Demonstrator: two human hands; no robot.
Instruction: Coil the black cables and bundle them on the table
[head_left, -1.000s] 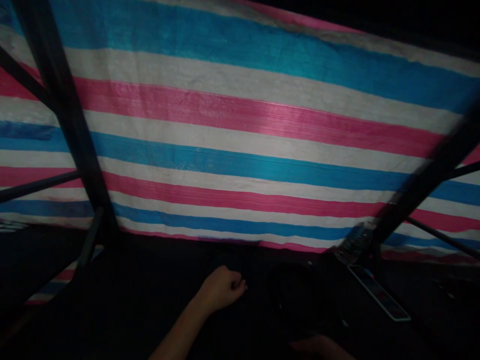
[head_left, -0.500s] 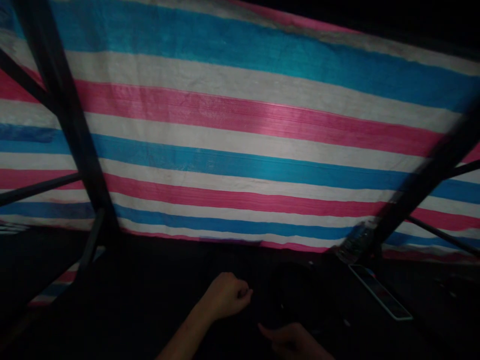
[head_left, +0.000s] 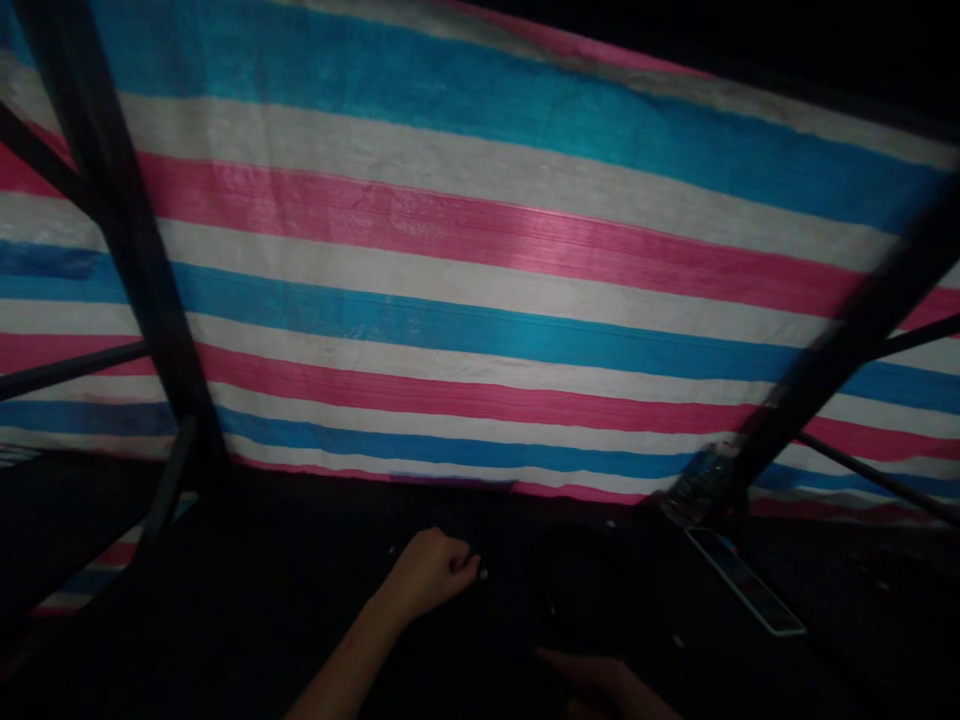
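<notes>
My left hand (head_left: 431,575) rests on a very dark surface (head_left: 285,600), its fingers curled into a loose fist. A tiny pale speck (head_left: 484,573) shows at the fingertips; I cannot make out what it is. My right hand (head_left: 600,682) lies low at the bottom edge in deep shadow. Its fingers stretch out to the left and nothing shows in them. Between the two hands, slightly farther away, sits a dark round shape (head_left: 577,590) that is barely visible.
A tarp (head_left: 495,300) striped blue, white and pink hangs right behind the surface. Black frame bars cross it at the left (head_left: 127,250) and right (head_left: 847,340). A clear plastic bottle (head_left: 701,485) and a flat phone-like slab (head_left: 746,595) lie at the right.
My left hand has shifted slightly away from me and to the left. My right hand has dropped lower toward the bottom edge. The view has drifted a little.
</notes>
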